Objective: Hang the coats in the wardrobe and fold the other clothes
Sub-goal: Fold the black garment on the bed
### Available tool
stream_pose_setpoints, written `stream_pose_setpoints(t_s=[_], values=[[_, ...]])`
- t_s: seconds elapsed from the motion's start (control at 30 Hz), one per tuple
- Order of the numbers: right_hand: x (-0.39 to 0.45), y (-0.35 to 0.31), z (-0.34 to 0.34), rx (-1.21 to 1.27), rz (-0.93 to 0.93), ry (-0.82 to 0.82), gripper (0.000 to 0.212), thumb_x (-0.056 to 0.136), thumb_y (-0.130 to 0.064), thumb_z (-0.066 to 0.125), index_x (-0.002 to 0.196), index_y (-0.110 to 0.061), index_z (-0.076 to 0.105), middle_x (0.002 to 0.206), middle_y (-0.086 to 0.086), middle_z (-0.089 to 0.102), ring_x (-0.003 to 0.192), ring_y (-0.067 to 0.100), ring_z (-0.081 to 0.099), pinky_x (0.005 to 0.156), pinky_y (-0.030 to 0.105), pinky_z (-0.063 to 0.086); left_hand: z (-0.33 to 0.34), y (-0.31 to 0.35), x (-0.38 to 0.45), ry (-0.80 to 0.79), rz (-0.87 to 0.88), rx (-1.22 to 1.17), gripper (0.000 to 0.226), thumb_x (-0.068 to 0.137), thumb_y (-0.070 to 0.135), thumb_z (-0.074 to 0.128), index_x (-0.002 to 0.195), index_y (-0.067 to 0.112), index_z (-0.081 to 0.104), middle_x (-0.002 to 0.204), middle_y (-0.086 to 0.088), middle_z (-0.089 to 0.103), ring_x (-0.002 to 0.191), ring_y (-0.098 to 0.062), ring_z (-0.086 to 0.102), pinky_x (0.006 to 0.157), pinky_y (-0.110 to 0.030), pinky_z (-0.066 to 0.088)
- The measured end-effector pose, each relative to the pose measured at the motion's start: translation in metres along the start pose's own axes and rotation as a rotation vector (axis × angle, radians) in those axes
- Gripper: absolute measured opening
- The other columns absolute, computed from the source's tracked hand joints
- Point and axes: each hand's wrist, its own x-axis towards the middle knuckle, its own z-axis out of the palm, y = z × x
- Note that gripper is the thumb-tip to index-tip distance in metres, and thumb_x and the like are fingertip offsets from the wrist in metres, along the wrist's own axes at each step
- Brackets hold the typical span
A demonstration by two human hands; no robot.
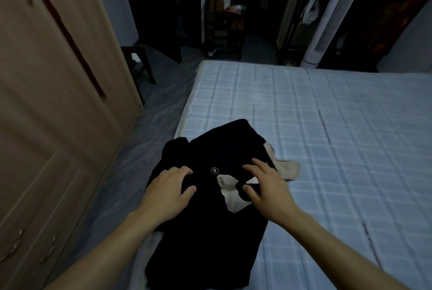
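A black garment [210, 208] lies on the near left corner of the bed [327, 126], its lower end running toward the camera and its far end reaching up the mattress. It bears a small round white logo with a letter in it, a line of small lettering just below that, and a pale patch beside the lettering. Part of the cloth bunches at the left, where it hangs over the mattress edge.

The left hand [167, 192] rests on the left part of the garment, fingers bent at the knuckles and spread, fingertips pressing down into the cloth. Whether any fabric is pinched under them cannot be told. The right hand [264, 187] is over the right part, fingers spread and lightly curved, thumb touching the cloth near the pale patch; it does not plainly grip anything.

A beige piece of clothing [288, 169] sticks out from under the garment's right edge, just beside the right hand.

The bed has a light blue checked sheet. To the left stands a tan wooden wardrobe [46, 102] with its doors closed and 2 handles near the bottom. Between wardrobe and bed runs a grey floor [149, 130]. Beyond the bed, a dark stool [138, 65] stands by the wardrobe, a cluttered shelf [222, 32] sits against the far wall, and a white tower fan [327, 20] stands at the right.
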Motion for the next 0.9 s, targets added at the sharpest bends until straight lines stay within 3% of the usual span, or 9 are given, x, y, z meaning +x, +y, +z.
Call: stream_pose_setpoints(t_s=[0.13,0.27,0.37,0.47,0.53,0.63,0.83,0.9], values=[[0.056,0.026,0.028,-0.025,-0.006,-0.066,0.062,0.089,-0.038,0.066,0.145,-0.023,0.043,0.155,0.003,0.036,0.142,0.024,0.032,0.115,0.042,0.032,0.026,-0.025,0.046,0.046,0.015,0.005,0.029,0.092,0.038,0.064,0.118,0.027,0.068,0.123,0.007,0.063,0.110,-0.018,0.060,0.091,-0.037,0.051],[0.105,0.041,0.049,-0.138,-0.075,-0.179,0.076,0.081,-0.046,0.073,0.147,-0.024,0.042,0.151,0.001,0.044,0.142,0.024,0.034,0.116,0.043,0.030,0.051,-0.040,0.082,0.050,-0.007,0.049,0.052,0.089,0.037,0.069,0.137,0.022,0.055,0.137,0.000,0.055,0.118,-0.022,0.055,0.096,-0.038,0.049],[0.119,0.045,0.065,-0.221,-0.087,-0.253,0.064,0.083,-0.043,0.071,0.140,-0.026,0.049,0.130,0.003,0.060,0.124,0.025,0.051,0.103,0.044,0.042,0.066,-0.047,0.098,-0.011,-0.030,0.115,0.064,0.087,0.040,0.070,0.143,0.024,0.046,0.138,-0.001,0.053,0.118,-0.023,0.052,0.094,-0.037,0.049],[0.114,0.055,0.084,-0.188,-0.053,-0.335,0.039,0.090,-0.033,0.063,0.127,-0.022,0.057,0.111,0.006,0.064,0.104,0.029,0.060,0.084,0.043,0.051,0.077,-0.049,0.106,-0.042,-0.025,0.181,0.049,0.089,0.037,0.068,0.133,0.024,0.053,0.121,-0.001,0.059,0.109,-0.022,0.056,0.085,-0.035,0.049],[0.106,0.062,0.092,-0.123,-0.028,-0.326,0.023,0.093,-0.026,0.059,0.116,-0.020,0.062,0.102,0.007,0.065,0.094,0.031,0.061,0.074,0.044,0.053,0.084,-0.050,0.104,0.010,0.015,0.159,0.028,0.090,0.025,0.067,0.118,0.021,0.063,0.106,-0.002,0.064,0.098,-0.022,0.060,0.076,-0.034,0.047],[0.096,0.066,0.092,-0.084,-0.020,-0.269,0.019,0.096,-0.021,0.053,0.110,-0.020,0.066,0.097,0.008,0.063,0.089,0.031,0.061,0.070,0.045,0.052,0.088,-0.050,0.093,0.079,0.074,0.128,0.014,0.086,0.015,0.068,0.099,0.018,0.069,0.087,-0.001,0.063,0.082,-0.021,0.062,0.066,-0.031,0.041],[0.073,0.049,0.049,0.009,-0.036,-0.157,0.016,0.098,-0.024,0.052,0.108,-0.023,0.064,0.095,0.003,0.062,0.087,0.024,0.060,0.068,0.044,0.051,0.058,-0.031,0.067,0.167,0.171,0.065,0.010,0.084,0.014,0.071,0.093,0.017,0.066,0.080,0.003,0.057,0.076,-0.018,0.059,0.059,-0.031,0.043],[0.065,0.038,0.027,0.044,-0.042,-0.083,0.015,0.096,-0.025,0.054,0.106,-0.026,0.065,0.096,-0.002,0.066,0.088,0.019,0.061,0.070,0.038,0.051,0.039,-0.018,0.057,0.205,0.202,0.035,0.010,0.085,0.014,0.070,0.093,0.017,0.065,0.080,0.004,0.056,0.077,-0.019,0.058,0.060,-0.033,0.047]])
